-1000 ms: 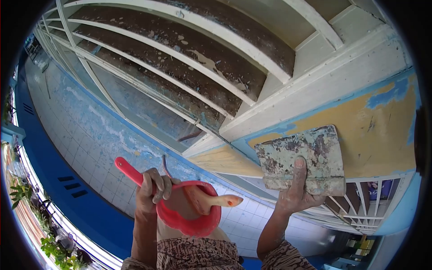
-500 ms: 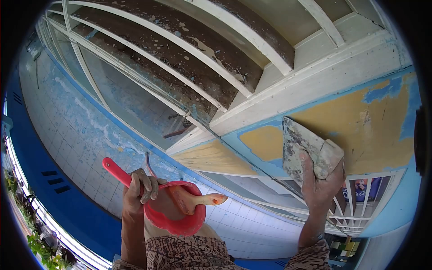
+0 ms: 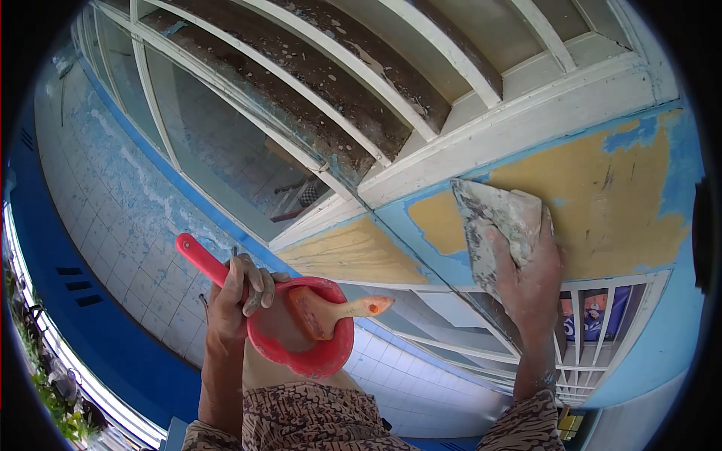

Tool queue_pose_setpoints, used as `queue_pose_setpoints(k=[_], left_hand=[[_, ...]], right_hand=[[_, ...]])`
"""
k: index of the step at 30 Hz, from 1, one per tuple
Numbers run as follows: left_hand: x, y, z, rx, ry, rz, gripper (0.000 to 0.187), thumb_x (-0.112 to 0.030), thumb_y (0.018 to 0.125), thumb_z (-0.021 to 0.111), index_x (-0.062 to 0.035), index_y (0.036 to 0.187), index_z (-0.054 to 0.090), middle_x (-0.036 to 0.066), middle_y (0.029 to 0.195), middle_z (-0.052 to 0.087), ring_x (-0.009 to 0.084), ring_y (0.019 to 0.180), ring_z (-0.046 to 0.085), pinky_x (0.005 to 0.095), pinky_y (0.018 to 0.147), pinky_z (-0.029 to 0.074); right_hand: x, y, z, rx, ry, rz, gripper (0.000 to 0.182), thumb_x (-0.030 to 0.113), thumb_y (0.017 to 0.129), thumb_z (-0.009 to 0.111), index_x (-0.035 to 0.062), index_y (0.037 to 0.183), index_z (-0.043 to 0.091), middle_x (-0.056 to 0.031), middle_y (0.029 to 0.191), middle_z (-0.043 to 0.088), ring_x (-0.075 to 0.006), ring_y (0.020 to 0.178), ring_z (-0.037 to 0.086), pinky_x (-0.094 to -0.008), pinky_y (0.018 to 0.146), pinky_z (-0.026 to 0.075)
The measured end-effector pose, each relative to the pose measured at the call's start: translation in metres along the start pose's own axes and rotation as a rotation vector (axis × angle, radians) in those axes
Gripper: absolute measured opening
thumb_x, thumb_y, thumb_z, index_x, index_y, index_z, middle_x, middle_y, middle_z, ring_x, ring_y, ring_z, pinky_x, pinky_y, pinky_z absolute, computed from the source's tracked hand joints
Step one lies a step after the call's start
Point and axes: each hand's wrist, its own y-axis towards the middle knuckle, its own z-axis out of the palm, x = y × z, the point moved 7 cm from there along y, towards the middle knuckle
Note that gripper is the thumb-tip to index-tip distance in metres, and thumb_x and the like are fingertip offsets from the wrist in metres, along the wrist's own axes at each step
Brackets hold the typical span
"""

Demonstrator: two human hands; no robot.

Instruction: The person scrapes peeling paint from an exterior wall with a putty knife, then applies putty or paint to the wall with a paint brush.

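My left hand (image 3: pixel 242 292) is wrapped round the red scoop (image 3: pixel 316 361) where its handle meets the bowl. Inside the bowl lies a brush (image 3: pixel 331 311), its wooden handle sticking out over the right rim, beside greyish-brown paste. My right hand (image 3: pixel 526 286) grips a putty-smeared, flat scraper (image 3: pixel 492 222) by its upper block. The blade is against or just over the wall panel (image 3: pixel 602 203), which shows tan patches edged with peeling blue paint. Whether the blade touches the panel is unclear.
White window bars (image 3: pixel 361 68) curve across the top over a brown, paint-spattered surface. More white bars (image 3: pixel 594 368) stand at the lower right. The tiled floor (image 3: pixel 90 218) carries blue and white stains, with a blue band (image 3: pixel 120 346) along its edge and plants (image 3: pixel 60 406) at the lower left.
The scraper and my right hand have moved left and slightly up across the panel. The scoop with its brush appears a little further right, and the whole view has shifted slightly.
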Motion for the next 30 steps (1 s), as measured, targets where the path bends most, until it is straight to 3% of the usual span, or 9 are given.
queue_pose_setpoints(k=[2,3,8,10,11,16,19,23,30], left_hand=[[-0.007,0.0,-0.001,0.02,0.051,0.022,0.046,-0.04,0.106,0.033,-0.0087,0.076,0.05,-0.003,0.045,0.036,0.0136,0.055,0.051,0.0396,0.099,0.048],[-0.009,-0.001,-0.003,0.011,0.049,0.022,0.046,-0.04,0.106,0.033,-0.0087,0.076,0.05,-0.003,0.045,0.036,0.0136,0.055,0.051,0.0396,0.099,0.048],[-0.016,-0.007,-0.012,-0.058,0.057,0.033,0.046,-0.042,0.105,0.036,-0.0093,0.075,0.05,-0.004,0.045,0.037,0.0131,0.056,0.052,0.0401,0.098,0.049],[-0.016,-0.009,-0.012,-0.054,0.069,0.031,0.046,-0.042,0.105,0.036,-0.0092,0.075,0.05,-0.003,0.046,0.037,0.0131,0.056,0.052,0.0401,0.098,0.049],[-0.016,-0.009,-0.013,-0.052,0.072,0.029,0.046,-0.041,0.105,0.036,-0.0092,0.075,0.05,-0.003,0.046,0.038,0.0131,0.056,0.052,0.0401,0.098,0.049],[-0.008,-0.013,-0.012,-0.043,0.01,0.003,0.045,-0.041,0.105,0.036,-0.0089,0.076,0.051,-0.003,0.047,0.039,0.0129,0.057,0.052,0.04,0.098,0.049],[-0.005,-0.014,-0.016,-0.045,0.007,-0.011,0.045,-0.04,0.105,0.036,-0.0089,0.077,0.051,-0.003,0.048,0.039,0.013,0.057,0.052,0.0399,0.098,0.049],[-0.003,-0.012,-0.016,-0.053,0.024,-0.01,0.044,-0.039,0.106,0.036,-0.0092,0.077,0.051,-0.002,0.048,0.039,0.0133,0.057,0.052,0.0396,0.098,0.049],[-0.004,0.014,-0.018,-0.076,0.03,0.0,0.044,-0.039,0.105,0.039,-0.0088,0.076,0.053,-0.002,0.049,0.039,0.0136,0.057,0.052,0.0426,0.094,0.05]], right_hand=[[0.024,0.003,-0.019,-0.12,-0.094,-0.286,0.038,0.006,0.089,0.066,-0.0056,0.122,0.054,-0.0213,0.107,0.068,-0.028,0.096,0.07,-0.036,0.083,0.055],[-0.008,-0.009,-0.021,-0.153,0.383,0.305,0.042,0.009,0.087,0.069,-0.0059,0.122,0.054,-0.022,0.112,0.066,-0.0285,0.101,0.068,-0.0356,0.088,0.052],[0.008,-0.008,-0.033,-0.211,-0.14,-0.047,0.034,0.003,0.088,0.067,-0.005,0.119,0.056,-0.0163,0.104,0.069,-0.0215,0.095,0.068,-0.0321,0.085,0.053],[-0.01,0.0,-0.032,-0.083,0.237,0.231,0.04,0.006,0.087,0.069,-0.0052,0.123,0.055,-0.0171,0.103,0.069,-0.0243,0.097,0.068,-0.0335,0.086,0.051],[-0.009,0.0,-0.028,-0.117,0.319,0.206,0.041,0.011,0.087,0.069,-0.0111,0.118,0.055,-0.0241,0.097,0.069,-0.0314,0.086,0.072,-0.0387,0.077,0.054],[-0.009,-0.011,0.003,-0.039,-0.068,-0.015,0.036,0.006,0.087,0.068,-0.0086,0.118,0.056,-0.022,0.099,0.07,-0.0273,0.086,0.072,-0.035,0.076,0.056],[-0.01,-0.013,-0.011,-0.204,0.416,0.157,0.042,0.012,0.088,0.068,-0.0123,0.119,0.054,-0.0281,0.096,0.068,-0.0363,0.083,0.071,-0.0387,0.074,0.056],[-0.01,-0.011,0.001,-0.047,-0.129,-0.033,0.034,0.001,0.088,0.064,-0.0093,0.119,0.054,-0.0241,0.102,0.069,-0.0295,0.088,0.072,-0.0379,0.079,0.056],[-0.017,-0.013,0.02,0.029,-0.089,0.1,0.032,-0.001,0.089,0.062,-0.0055,0.12,0.057,-0.0196,0.107,0.069,-0.0295,0.1,0.068,-0.0389,0.092,0.049]])
